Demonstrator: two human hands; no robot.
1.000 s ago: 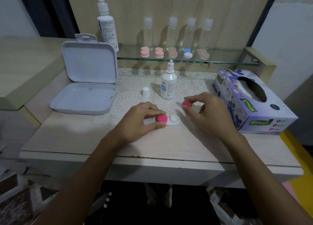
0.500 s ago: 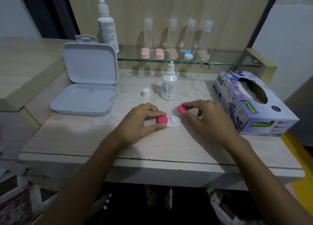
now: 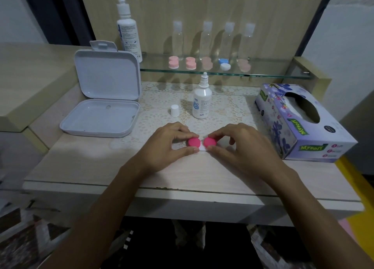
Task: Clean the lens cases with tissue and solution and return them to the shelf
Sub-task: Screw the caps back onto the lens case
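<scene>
A white lens case (image 3: 202, 149) with two bright pink caps lies on the table in front of me. My left hand (image 3: 168, 143) pinches the left pink cap (image 3: 193, 142) between thumb and fingers. The right pink cap (image 3: 209, 142) sits on the case's right well, pinched by my right hand (image 3: 240, 145). An open solution bottle (image 3: 202, 102) stands just behind my hands, its white cap (image 3: 174, 110) beside it. The tissue box (image 3: 299, 123) is at the right. Several more lens cases (image 3: 173, 62) lie on the glass shelf (image 3: 263, 74).
An open white plastic box (image 3: 101, 115) lies at the left of the table. A tall solution bottle (image 3: 128, 28) and several clear empty bottles (image 3: 206, 40) stand on the shelf. A lace mat (image 3: 228, 109) covers the table's back part.
My right hand has brought the loose pink cap down and left onto the case's open right well. The left hand has stayed on the left cap.
</scene>
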